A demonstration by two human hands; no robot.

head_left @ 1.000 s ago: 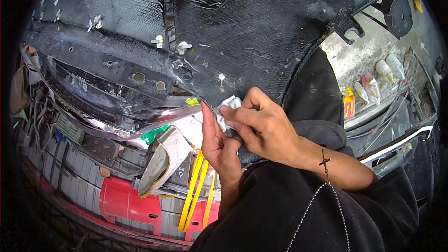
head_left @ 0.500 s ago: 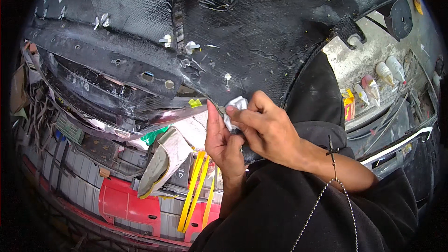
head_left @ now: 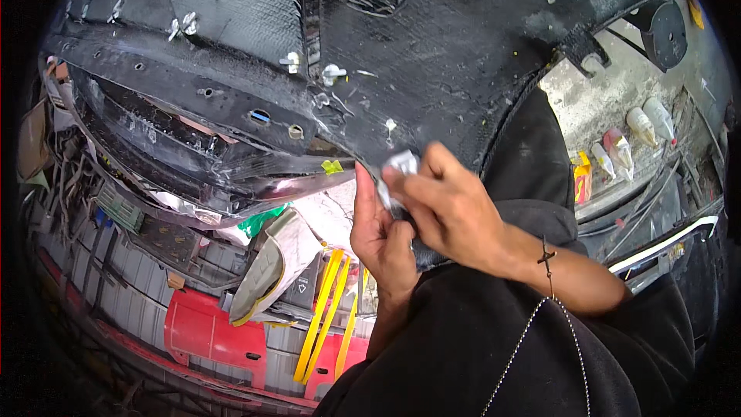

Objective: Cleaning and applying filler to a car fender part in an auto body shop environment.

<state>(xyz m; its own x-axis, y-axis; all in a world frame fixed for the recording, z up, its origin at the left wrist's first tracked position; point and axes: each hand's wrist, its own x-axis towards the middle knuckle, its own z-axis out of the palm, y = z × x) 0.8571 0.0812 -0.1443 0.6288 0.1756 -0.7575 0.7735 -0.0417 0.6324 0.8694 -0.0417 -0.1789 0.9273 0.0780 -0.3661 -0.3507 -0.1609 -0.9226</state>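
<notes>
A large black, rough-textured panel (head_left: 448, 54) fills the upper part of the view. At its lower corner my left hand (head_left: 378, 239) supports the edge, with its fingers straight along the outer side and its thumb bent against the near end. Over that same edge, my right hand (head_left: 455, 212) is closed on a crumpled white piece (head_left: 403, 161), pressing it near the left fingertips. The piece looks like folded cloth or paper; its lower part is hidden by my fingers, which are slightly blurred.
White wing-shaped fasteners (head_left: 333, 74) stand on the panel. Several bottles (head_left: 658, 116) and a yellow packet (head_left: 582, 177) are at right. Below left are a pale curved part (head_left: 270, 270), yellow strips (head_left: 318, 313) and a red panel (head_left: 208, 332). Beads with a cross (head_left: 546, 256) hang by my right forearm.
Both hands and the panel edge appear slightly farther right in view, as the whole scene has shifted. My right hand has moved a little along the edge with the white piece.
</notes>
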